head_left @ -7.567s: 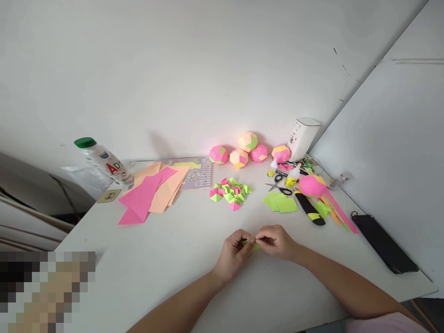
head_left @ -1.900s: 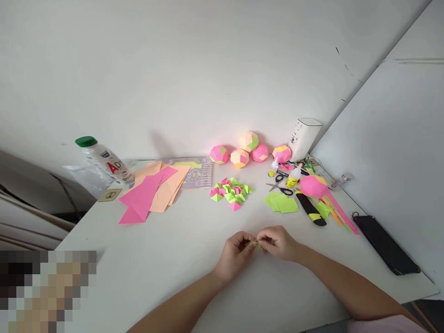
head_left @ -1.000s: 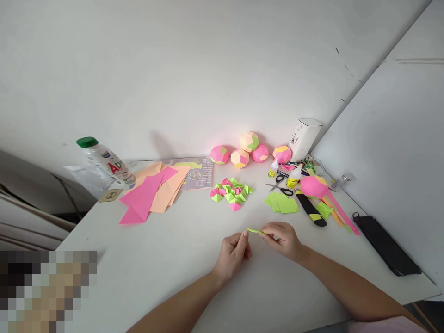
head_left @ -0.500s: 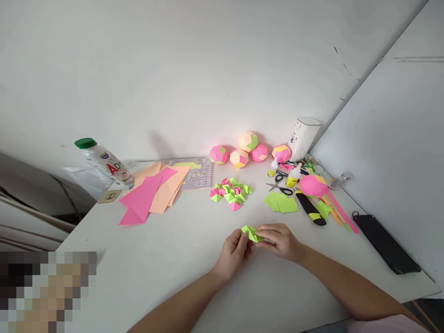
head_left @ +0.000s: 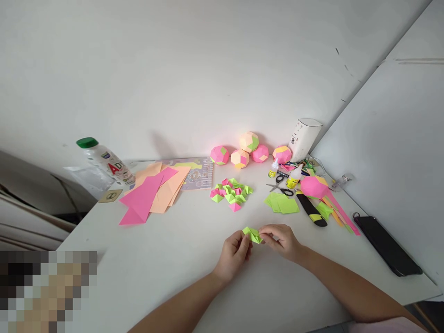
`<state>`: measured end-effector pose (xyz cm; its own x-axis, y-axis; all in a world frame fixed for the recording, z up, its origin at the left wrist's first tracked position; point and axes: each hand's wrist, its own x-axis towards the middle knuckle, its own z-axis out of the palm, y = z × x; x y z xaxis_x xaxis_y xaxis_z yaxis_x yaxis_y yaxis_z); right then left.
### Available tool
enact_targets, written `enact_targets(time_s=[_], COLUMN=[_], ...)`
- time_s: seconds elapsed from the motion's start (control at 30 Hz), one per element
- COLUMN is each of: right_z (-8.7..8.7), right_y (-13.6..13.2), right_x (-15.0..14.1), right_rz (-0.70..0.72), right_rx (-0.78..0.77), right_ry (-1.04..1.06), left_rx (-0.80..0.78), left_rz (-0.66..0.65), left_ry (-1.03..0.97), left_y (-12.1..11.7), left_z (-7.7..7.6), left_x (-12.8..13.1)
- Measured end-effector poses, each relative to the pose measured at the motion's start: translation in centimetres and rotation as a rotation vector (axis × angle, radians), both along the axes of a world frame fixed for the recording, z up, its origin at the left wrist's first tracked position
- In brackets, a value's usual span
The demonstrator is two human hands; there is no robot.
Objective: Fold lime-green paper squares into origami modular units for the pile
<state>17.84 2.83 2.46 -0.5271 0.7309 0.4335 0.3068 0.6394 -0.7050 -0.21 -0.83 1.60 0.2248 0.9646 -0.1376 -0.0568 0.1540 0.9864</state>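
My left hand (head_left: 234, 253) pinches a folded green paper piece (head_left: 252, 234) between thumb and fingers, just above the table's near part. At the paper's right edge, the fingertips of my right hand (head_left: 282, 241) are closed on it. Farther off lies a pile of small folded pink and green paper pieces (head_left: 231, 192). Several flat green paper squares (head_left: 281, 203) are spread beyond my right hand, with scissors (head_left: 280, 186) behind them.
Several paper balls (head_left: 240, 158) sit along the wall. Glue bottles (head_left: 294, 177), a cutter knife (head_left: 311, 210) and a black case (head_left: 386, 245) lie on the right. Pink and peach sheets (head_left: 149, 196) and a white bottle (head_left: 107, 159) are on the left.
My right hand's fingers have drawn slightly back to the paper's right edge, so more of the green piece shows. My left hand keeps its hold.
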Motion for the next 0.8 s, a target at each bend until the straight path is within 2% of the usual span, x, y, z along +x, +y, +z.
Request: enact_targets(time_s=[0.1, 0.23, 0.43, 0.53, 0.6, 0.8], right_z=[0.04, 0.23, 0.31, 0.21, 0.17, 0.06], right_y=[-0.1, -0.05, -0.01, -0.14, -0.21, -0.23], right_x=[0.0, -0.03, -0.13, -0.21, -0.29, -0.46], right_rz=[-0.016, 0.048, 0.116, 0.13, 0.148, 0.238], right_rx=[-0.006, -0.052, -0.322, -0.398, -0.371, -0.093], right_ry=[0.025, 0.094, 0.187, 0.214, 0.19, 0.082], left_rx=[0.0, -0.022, -0.038, -0.049, -0.066, -0.101], left_rz=[0.011, 0.01, -0.007, -0.032, -0.044, -0.035], left_ry=[0.017, -0.013, -0.095, -0.134, -0.154, -0.194], left_y=[0.02, 0.05, 0.09, 0.1, 0.14, 0.33], left_z=[-0.15, -0.16, 0.2, 0.3, 0.28, 0.31], left_x=[0.01, -0.08, -0.2, -0.1, -0.01, 0.06])
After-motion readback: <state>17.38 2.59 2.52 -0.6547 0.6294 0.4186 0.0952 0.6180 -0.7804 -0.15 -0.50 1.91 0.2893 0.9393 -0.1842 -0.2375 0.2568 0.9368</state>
